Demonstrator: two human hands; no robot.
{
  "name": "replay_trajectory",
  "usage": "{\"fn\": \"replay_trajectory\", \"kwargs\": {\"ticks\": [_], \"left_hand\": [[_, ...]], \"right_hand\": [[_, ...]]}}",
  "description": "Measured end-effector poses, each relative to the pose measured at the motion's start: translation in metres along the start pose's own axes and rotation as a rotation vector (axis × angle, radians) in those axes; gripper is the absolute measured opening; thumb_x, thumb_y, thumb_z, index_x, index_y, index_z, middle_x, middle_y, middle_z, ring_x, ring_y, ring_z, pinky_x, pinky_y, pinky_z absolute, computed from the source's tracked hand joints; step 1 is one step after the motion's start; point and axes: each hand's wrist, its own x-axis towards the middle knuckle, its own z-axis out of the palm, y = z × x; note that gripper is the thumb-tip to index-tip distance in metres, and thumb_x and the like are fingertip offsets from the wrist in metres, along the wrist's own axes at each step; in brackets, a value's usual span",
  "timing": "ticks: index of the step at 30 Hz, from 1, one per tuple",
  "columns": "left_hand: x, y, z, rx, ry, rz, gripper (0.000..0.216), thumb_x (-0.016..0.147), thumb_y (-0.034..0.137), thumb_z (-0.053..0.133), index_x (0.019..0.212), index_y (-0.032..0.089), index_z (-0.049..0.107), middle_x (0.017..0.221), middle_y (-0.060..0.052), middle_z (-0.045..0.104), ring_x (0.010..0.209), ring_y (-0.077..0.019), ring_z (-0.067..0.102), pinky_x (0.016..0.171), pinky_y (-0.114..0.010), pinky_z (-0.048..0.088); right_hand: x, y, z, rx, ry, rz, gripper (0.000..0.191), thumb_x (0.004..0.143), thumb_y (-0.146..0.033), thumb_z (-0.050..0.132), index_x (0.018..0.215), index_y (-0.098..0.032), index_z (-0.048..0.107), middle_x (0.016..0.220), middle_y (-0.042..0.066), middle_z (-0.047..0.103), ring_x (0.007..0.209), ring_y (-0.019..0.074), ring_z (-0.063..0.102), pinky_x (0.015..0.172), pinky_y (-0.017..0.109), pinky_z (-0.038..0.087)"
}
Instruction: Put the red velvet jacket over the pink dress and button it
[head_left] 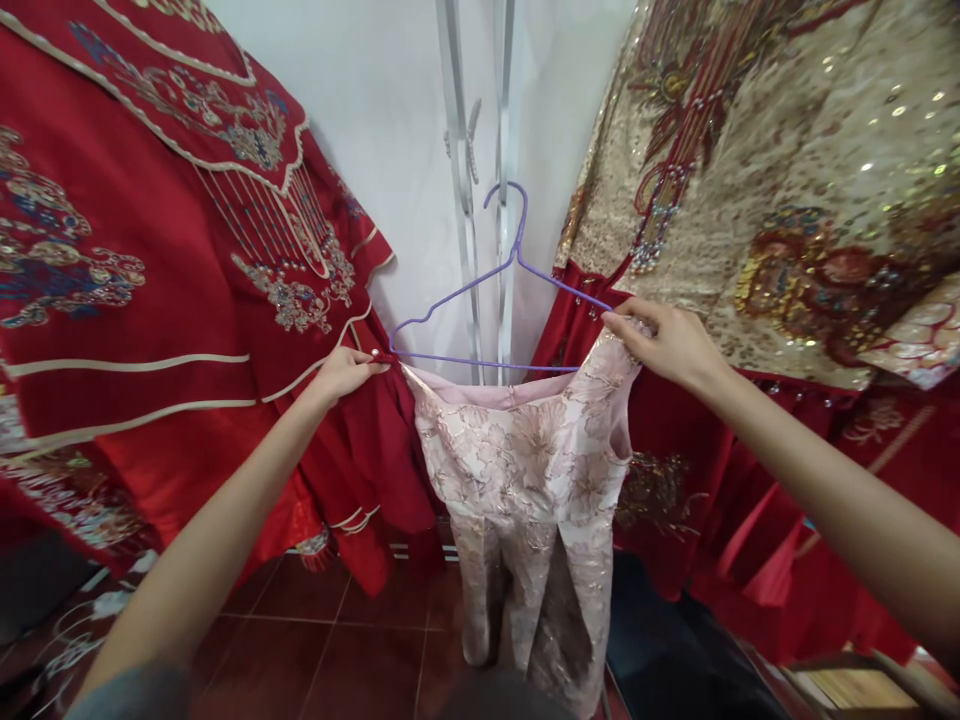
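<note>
Pinching pink dress (525, 450) on purple hanger (491, 290), hands (345, 372) hiding corners, hem cropped

Wall: we see plain white plaster (390, 110), evenly lit.
Floor: we stand on dark red tiles (330, 640).
Fixture: a metal rail (459, 150) runs upright against the wall.
</note>
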Motion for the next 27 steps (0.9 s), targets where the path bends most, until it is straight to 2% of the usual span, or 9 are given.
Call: {"fn": "replay_trajectory", "kwargs": {"ticks": [10, 21, 27], "left_hand": [[0.006, 0.0, 0.005, -0.017, 0.034, 0.014, 0.033, 0.047, 0.039, 0.08, 0.07, 0.016, 0.077, 0.051, 0.001, 0.06, 0.052, -0.0123, 0.047, 0.051, -0.023, 0.031], [-0.008, -0.014, -0.012, -0.119, 0.006, 0.01, 0.044, 0.042, 0.043, 0.084, 0.075, 0.015, 0.077, 0.064, -0.003, 0.069, 0.061, -0.0148, 0.056, 0.059, -0.024, 0.04], [-0.001, -0.007, -0.01, -0.133, 0.021, 0.013, 0.044, 0.044, 0.042, 0.084, 0.078, 0.016, 0.078, 0.069, -0.004, 0.072, 0.064, -0.0165, 0.059, 0.059, -0.024, 0.042]], "right_hand": [[0.002, 0.005, -0.007, -0.024, -0.037, -0.027, 0.039, 0.088, -0.055, 0.047, 0.085, -0.023, 0.068, 0.074, 0.003, 0.068, 0.063, 0.0185, 0.059, 0.062, 0.028, 0.037], [0.001, 0.001, -0.007, -0.002, -0.085, -0.017, 0.04, 0.088, -0.055, 0.045, 0.083, -0.022, 0.067, 0.071, 0.002, 0.068, 0.063, 0.0184, 0.059, 0.062, 0.028, 0.037], [0.002, 0.001, -0.014, 0.007, -0.079, -0.022, 0.038, 0.087, -0.055, 0.047, 0.082, -0.023, 0.068, 0.071, 0.002, 0.068, 0.064, 0.0188, 0.059, 0.062, 0.028, 0.038]]}}
